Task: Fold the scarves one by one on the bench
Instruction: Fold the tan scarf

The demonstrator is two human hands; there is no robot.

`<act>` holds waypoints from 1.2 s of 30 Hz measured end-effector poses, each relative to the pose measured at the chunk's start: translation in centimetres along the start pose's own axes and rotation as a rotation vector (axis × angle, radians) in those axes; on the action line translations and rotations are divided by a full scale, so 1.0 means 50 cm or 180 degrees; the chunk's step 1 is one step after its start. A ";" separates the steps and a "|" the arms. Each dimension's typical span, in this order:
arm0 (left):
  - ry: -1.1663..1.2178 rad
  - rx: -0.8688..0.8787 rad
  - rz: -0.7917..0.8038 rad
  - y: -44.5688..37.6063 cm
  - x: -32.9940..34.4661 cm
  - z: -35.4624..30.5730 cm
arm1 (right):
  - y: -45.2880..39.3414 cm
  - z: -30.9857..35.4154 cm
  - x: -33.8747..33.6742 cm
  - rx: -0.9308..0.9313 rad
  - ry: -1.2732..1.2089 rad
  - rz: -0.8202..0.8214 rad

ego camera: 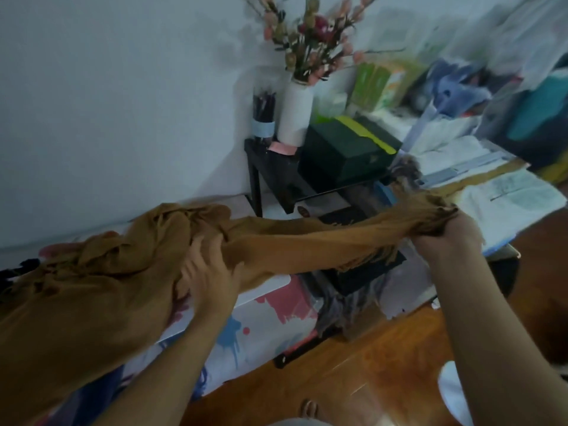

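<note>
Right hand (445,232) clenches the mustard scarf (295,241) by its fringed end — cloth stretched taut leftward. Left hand (209,269) grips the scarf mid-length, the bunched rest piled beyond it on the bench (270,290).

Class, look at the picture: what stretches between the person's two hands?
In the head view, the mustard scarf spans from left hand to right hand.

- Left hand (212,272) and forearm are showing bare; no sleeve, ring or watch is appearing.
- Right hand (442,238) and forearm are likewise showing bare to the frame edge.
- Pale garment (295,422) is showing at bottom edge.
</note>
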State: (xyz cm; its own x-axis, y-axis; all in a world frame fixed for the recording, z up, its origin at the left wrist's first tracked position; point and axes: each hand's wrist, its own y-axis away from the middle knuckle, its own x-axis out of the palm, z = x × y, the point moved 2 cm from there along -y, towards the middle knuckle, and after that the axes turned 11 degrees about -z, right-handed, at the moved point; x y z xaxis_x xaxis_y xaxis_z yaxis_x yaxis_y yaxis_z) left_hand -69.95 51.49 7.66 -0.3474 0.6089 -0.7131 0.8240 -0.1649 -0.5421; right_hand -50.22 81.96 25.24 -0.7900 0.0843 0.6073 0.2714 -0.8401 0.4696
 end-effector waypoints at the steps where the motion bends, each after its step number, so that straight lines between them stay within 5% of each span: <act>1: -0.0022 0.0068 0.0236 -0.006 0.006 -0.021 | -0.010 0.004 0.003 0.0167 0.0007 -0.0091; 3: 0.0103 0.0238 0.1273 0.013 0.045 -0.068 | -0.042 0.015 0.004 0.0287 -0.0029 -0.0324; 7: 0.0503 0.0064 0.2636 0.107 0.109 -0.138 | -0.059 0.045 0.026 0.0245 0.0041 0.0351; 11: 0.1097 -0.0333 0.2726 0.177 0.083 -0.221 | -0.162 0.087 0.016 -0.0572 0.1067 -0.0130; 14: 0.1263 -0.0603 0.2195 0.170 0.040 -0.280 | -0.238 0.091 0.005 -0.2200 0.4130 -0.0331; 16: 0.1504 -0.0632 0.1902 0.135 -0.003 -0.347 | -0.214 0.031 0.009 -0.3270 0.5075 0.0923; 18: 0.1846 -0.0500 0.1549 0.094 -0.047 -0.415 | -0.124 -0.055 0.002 -0.2496 0.5271 0.3400; 20: 0.1937 -0.0493 0.1301 0.072 -0.070 -0.456 | -0.073 -0.123 -0.038 -0.1368 0.5232 0.4745; 23: 0.1018 -0.0309 0.1612 0.072 -0.060 -0.428 | -0.112 -0.116 -0.032 -0.2011 0.4746 0.3782; 25: 0.0068 -0.0197 0.1859 0.100 -0.027 -0.365 | -0.134 -0.079 -0.013 -0.1902 0.4438 0.3399; 27: -0.0418 -0.0755 0.1763 0.135 0.000 -0.292 | -0.156 -0.038 0.009 -0.2044 0.4415 0.3208; 31: -0.0385 -0.0805 0.0962 0.147 0.006 -0.238 | -0.309 0.064 0.000 -0.2756 0.4901 0.1369; 33: -0.0102 -0.0688 0.0876 0.137 -0.007 -0.268 | -0.351 0.090 -0.020 -0.3154 0.5753 0.0577; 34: 0.0143 -0.0588 0.0826 0.126 -0.019 -0.295 | -0.341 0.074 -0.020 -0.3458 0.6158 0.0798; 36: 0.0709 -0.0416 0.0925 0.099 -0.043 -0.359 | -0.250 -0.008 -0.016 -0.3585 0.6345 0.2589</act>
State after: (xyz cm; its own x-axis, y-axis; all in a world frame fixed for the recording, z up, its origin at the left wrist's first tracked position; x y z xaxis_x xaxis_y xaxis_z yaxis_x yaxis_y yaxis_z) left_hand -57.09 63.31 14.49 0.0028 0.7072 -0.7070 0.9289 -0.2637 -0.2601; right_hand -53.18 92.17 18.64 -0.2666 -0.0876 -0.9598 0.9150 -0.3358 -0.2235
